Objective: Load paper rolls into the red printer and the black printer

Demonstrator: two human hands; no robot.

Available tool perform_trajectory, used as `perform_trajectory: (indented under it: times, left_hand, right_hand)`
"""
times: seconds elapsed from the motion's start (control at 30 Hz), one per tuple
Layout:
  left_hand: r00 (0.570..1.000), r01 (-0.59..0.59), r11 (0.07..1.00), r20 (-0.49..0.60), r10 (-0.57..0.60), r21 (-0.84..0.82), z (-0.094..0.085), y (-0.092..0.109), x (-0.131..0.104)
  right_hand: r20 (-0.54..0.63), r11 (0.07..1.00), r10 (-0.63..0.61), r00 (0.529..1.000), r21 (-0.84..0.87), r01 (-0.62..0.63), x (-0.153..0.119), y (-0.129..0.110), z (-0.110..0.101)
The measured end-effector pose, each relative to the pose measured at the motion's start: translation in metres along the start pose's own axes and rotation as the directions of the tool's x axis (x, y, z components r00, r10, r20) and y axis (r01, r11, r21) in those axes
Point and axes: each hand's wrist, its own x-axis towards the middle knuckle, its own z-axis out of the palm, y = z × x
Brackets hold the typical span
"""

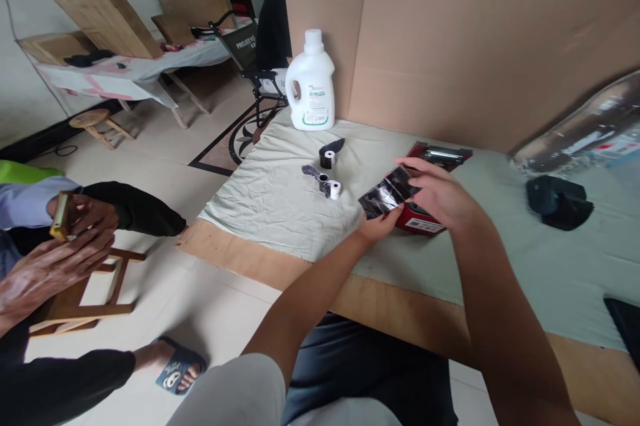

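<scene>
Both my hands hold a shiny black, plastic-like sheet (389, 193) above the cloth-covered table (265, 193). My left hand (383, 223) grips its lower edge, and my right hand (437, 193) pinches its upper right end. Behind and below the right hand is a red box (423, 223) with a white label, partly hidden. To the left on the cloth lie small rolls: one white-cored roll with a black wrap (328, 158), and a white roll (334, 190) beside dark crumpled material (311, 171).
A white jug (313, 86) stands at the table's back left before a cardboard panel (450, 46). A black object (557, 203) and a plastic-wrapped item (590, 126) are at the right. At far left a seated person's hands (75, 253) hold a phone.
</scene>
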Motion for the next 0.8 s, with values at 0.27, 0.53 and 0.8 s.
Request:
perform_trajectory:
  times: [0.27, 0.53, 0.8]
  left_hand:
    - [0.956, -0.293, 0.935, 0.082, 0.282, 0.198, 0.015, 0.007, -0.006]
    - [0.895, -0.444, 0.736, 0.219, 0.388, 0.511, 0.015, 0.014, -0.004]
    - [0.907, -0.412, 0.752, 0.158, 0.389, 0.515, 0.02, 0.011, -0.005]
  right_hand:
    - [-0.128, 0.731, -0.055, 0.99, -0.681, -0.047, 0.009, 0.024, -0.096]
    - [-0.045, 0.309, -0.022, 0.999, -0.95, -0.036, 0.054, 0.037, -0.083]
    - [-0.251, 0.54, -0.24, 0.938, -0.837, -0.086, 0.027, 0.042, -0.087]
